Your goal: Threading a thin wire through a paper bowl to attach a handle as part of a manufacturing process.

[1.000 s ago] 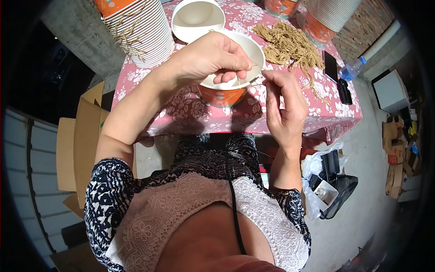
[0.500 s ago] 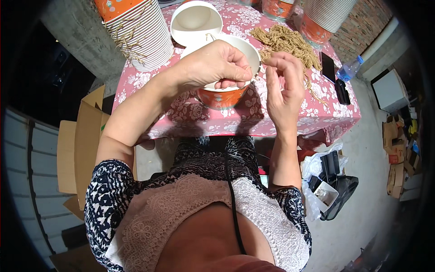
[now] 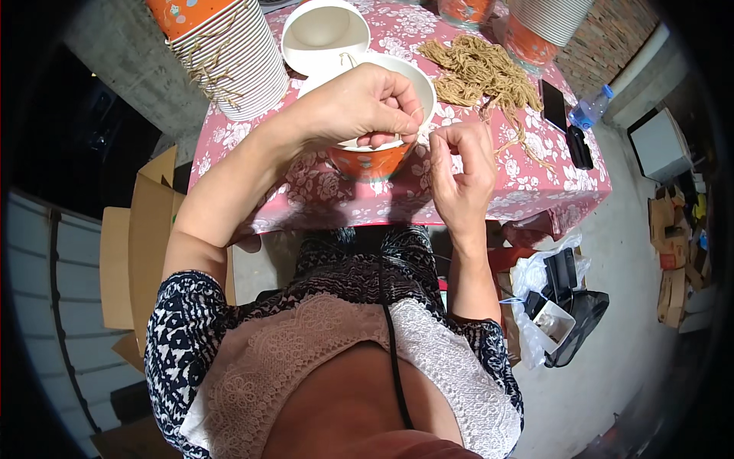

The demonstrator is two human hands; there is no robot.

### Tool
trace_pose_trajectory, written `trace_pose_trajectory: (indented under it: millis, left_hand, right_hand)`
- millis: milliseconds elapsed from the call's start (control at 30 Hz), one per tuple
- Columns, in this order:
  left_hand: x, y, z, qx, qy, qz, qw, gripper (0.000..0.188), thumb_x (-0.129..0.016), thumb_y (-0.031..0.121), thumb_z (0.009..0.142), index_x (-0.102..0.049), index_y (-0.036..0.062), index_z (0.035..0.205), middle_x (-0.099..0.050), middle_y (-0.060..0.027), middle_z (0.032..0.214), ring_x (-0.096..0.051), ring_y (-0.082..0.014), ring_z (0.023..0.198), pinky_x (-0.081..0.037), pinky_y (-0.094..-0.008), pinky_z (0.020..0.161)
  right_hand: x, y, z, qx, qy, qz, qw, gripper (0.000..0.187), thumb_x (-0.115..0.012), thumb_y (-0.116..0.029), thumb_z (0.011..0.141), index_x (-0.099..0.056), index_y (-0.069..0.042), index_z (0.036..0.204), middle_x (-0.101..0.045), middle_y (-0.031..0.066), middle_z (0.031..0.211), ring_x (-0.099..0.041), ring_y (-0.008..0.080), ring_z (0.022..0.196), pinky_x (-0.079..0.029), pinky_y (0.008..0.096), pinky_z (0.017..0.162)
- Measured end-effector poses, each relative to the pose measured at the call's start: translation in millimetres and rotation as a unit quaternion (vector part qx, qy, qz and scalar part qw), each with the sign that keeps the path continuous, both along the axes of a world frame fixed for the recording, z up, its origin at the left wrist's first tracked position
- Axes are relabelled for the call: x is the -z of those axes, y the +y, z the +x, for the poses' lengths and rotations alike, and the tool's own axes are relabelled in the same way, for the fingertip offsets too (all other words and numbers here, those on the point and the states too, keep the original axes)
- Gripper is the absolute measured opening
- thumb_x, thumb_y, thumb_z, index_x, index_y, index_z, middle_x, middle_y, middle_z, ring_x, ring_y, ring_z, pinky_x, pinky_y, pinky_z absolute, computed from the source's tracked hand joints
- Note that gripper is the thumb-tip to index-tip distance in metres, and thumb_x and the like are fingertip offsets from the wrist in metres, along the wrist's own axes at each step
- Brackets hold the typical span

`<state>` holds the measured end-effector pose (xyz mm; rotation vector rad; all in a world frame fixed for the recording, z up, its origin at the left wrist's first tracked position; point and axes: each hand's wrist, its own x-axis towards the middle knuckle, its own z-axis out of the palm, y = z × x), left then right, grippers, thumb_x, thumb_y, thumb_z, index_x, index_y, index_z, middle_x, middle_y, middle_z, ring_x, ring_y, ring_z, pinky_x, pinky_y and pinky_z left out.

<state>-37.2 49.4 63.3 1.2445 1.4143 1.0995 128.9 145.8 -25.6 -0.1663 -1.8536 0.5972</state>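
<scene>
An orange paper bucket [image 3: 369, 164] with a white inside stands near the table's front edge. Over its near right rim, my left hand [image 3: 378, 107] is closed in a pinch on a thin tan cord, of which only a short bit shows by the fingertips. Just right of the bucket, my right hand [image 3: 463, 172] is held up, thumb and curled fingers drawn together; what lies between them, if anything, is too small to make out. A small loop of tan cord [image 3: 348, 60] rises at the bucket's far rim. My left hand and wrist hide much of the opening.
A tall bucket stack [image 3: 233, 65] with cord handles stands left. A white-lined bucket [image 3: 325, 34] lies behind. Tangled tan cords [image 3: 489, 73] lie right, near a phone [image 3: 553, 105], a black case [image 3: 579, 147] and a bottle [image 3: 591, 109]. More stacked buckets [image 3: 547, 30] stand behind.
My right hand has moved left and down, closer to the bucket, and its fingers have curled in toward the thumb. My left hand stays almost in place.
</scene>
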Motion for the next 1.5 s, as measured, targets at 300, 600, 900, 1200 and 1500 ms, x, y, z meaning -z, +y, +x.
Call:
trace_pose_trajectory:
  millis: [300, 600, 900, 1200, 1500]
  left_hand:
    - [6.3, 3.2, 4.1, -0.004, 0.022, 0.027, 0.999, 0.006, -0.067, -0.001, 0.088, -0.062, -0.0021, 0.091, -0.063, -0.0021, 0.071, -0.052, -0.0022, 0.053, -0.04, -0.0166, 0.047]
    - [8.2, 4.0, 4.8, 0.012, 0.023, 0.045, 0.999, 0.016, -0.067, 0.001, 0.09, -0.06, -0.0034, 0.104, -0.064, -0.0026, 0.077, -0.054, -0.0026, 0.058, -0.042, -0.0161, 0.05]
    - [10.3, 3.4, 0.0, 0.015, 0.028, 0.064, 0.997, 0.035, -0.064, -0.001, 0.09, -0.052, -0.0069, 0.123, -0.065, -0.0046, 0.079, -0.056, -0.0048, 0.059, -0.045, -0.0182, 0.052]
    - [0.4, -6.3, 8.8, -0.023, 0.07, 0.076, 0.994, 0.036, -0.053, 0.007, 0.097, -0.049, -0.0073, 0.13, -0.067, -0.0084, 0.084, -0.059, -0.0061, 0.058, -0.045, -0.018, 0.051]
    - [-6.2, -10.6, 9.8, -0.039, 0.054, 0.051, 0.996, 0.036, -0.05, 0.012, 0.1, -0.05, -0.0065, 0.131, -0.069, -0.0094, 0.088, -0.058, -0.0035, 0.055, -0.04, -0.0153, 0.044]
  right_hand:
    - [3.9, -20.1, -1.1, -0.01, 0.023, 0.023, 0.999, 0.013, -0.069, 0.007, 0.078, -0.064, -0.002, 0.087, -0.058, 0.0092, 0.079, -0.054, 0.0257, 0.075, -0.044, 0.0354, 0.067]
    - [7.9, -11.8, -1.9, -0.079, 0.031, -0.191, 0.978, 0.006, -0.06, 0.0, 0.094, -0.065, 0.003, 0.092, -0.062, 0.0095, 0.085, -0.059, 0.0158, 0.075, -0.048, 0.0282, 0.067]
    - [8.4, -8.2, -10.2, -0.082, 0.029, -0.127, 0.988, 0.015, -0.074, -0.003, 0.085, -0.063, 0.001, 0.094, -0.059, 0.0082, 0.085, -0.057, 0.0176, 0.073, -0.048, 0.0295, 0.064]
    - [2.0, -16.4, -11.9, -0.017, 0.036, -0.107, 0.993, 0.023, -0.075, -0.001, 0.083, -0.061, 0.0, 0.101, -0.06, 0.01, 0.09, -0.058, 0.0192, 0.073, -0.049, 0.0301, 0.064]
    - [1.7, -12.7, -6.9, -0.069, -0.011, -0.109, 0.992, 0.02, -0.072, 0.003, 0.083, -0.062, 0.001, 0.1, -0.065, 0.014, 0.091, -0.063, 0.0218, 0.075, -0.051, 0.0309, 0.065]
